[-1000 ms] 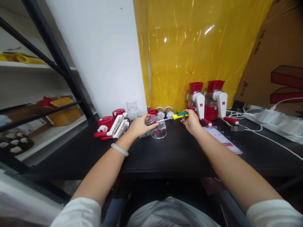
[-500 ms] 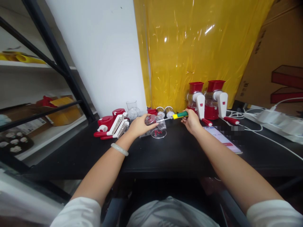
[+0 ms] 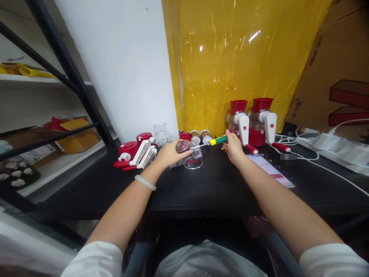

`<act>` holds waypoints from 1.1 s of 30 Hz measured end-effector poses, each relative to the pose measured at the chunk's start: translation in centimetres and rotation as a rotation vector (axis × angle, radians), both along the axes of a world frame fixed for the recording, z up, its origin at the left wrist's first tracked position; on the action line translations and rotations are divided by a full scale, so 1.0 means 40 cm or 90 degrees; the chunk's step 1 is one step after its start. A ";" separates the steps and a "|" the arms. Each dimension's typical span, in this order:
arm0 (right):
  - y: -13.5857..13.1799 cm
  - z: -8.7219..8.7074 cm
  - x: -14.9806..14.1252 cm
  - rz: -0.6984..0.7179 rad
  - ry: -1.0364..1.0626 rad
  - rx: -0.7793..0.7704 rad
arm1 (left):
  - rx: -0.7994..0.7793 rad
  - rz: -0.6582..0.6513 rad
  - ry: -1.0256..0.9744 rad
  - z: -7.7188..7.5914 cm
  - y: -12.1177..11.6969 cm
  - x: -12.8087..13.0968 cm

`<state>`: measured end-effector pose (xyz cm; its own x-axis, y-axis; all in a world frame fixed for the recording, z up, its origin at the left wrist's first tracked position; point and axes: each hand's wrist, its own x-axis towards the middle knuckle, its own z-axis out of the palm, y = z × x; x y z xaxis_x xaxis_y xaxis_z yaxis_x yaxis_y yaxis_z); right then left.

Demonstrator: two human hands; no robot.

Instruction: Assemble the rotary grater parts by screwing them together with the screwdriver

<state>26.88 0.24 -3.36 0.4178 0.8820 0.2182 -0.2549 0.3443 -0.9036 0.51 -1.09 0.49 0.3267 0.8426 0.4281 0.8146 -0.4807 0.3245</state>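
Note:
My left hand (image 3: 170,153) grips a clear plastic housing with a red part inside (image 3: 183,146), tilted on its side above the table. Held in my right hand (image 3: 233,147) is a screwdriver (image 3: 219,140) with a green and yellow handle. Its shaft points left, into the open end of the housing; the tip itself I cannot make out. Below the housing, a clear round dish (image 3: 193,163) with small red pieces lies on the black table. Two metal grater drums (image 3: 205,137) stand just behind.
White crank handles with red grips (image 3: 140,154) and red bases (image 3: 128,148) lie at the left. Two assembled rotary graters (image 3: 263,122) stand at the right, near a phone (image 3: 272,171) and a power strip (image 3: 336,148) with white cables. A yellow sheet (image 3: 230,57) hangs behind.
Both hands stay in nearly the same place. The screwdriver handle and the fingers of my right hand have shifted very slightly; the housing remains in my left hand.

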 end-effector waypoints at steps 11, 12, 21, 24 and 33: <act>-0.001 0.007 -0.006 0.050 0.114 -0.008 | -0.003 0.002 -0.003 0.002 -0.002 0.000; 0.000 0.006 -0.006 0.050 0.113 -0.004 | -0.002 0.001 -0.002 0.002 -0.001 0.000; 0.000 -0.001 -0.002 0.013 0.016 -0.003 | 0.004 -0.002 0.003 -0.002 0.002 -0.002; -0.003 0.002 -0.002 0.017 0.022 -0.002 | 0.004 -0.001 0.003 -0.001 0.002 -0.001; -0.005 0.012 -0.010 0.037 0.128 -0.019 | 0.004 -0.002 -0.005 -0.002 0.001 -0.002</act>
<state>26.48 0.03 -2.88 0.3982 0.9108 0.1094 -0.4504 0.2980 -0.8416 0.44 -1.06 0.41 0.3262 0.8387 0.4361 0.8104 -0.4856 0.3277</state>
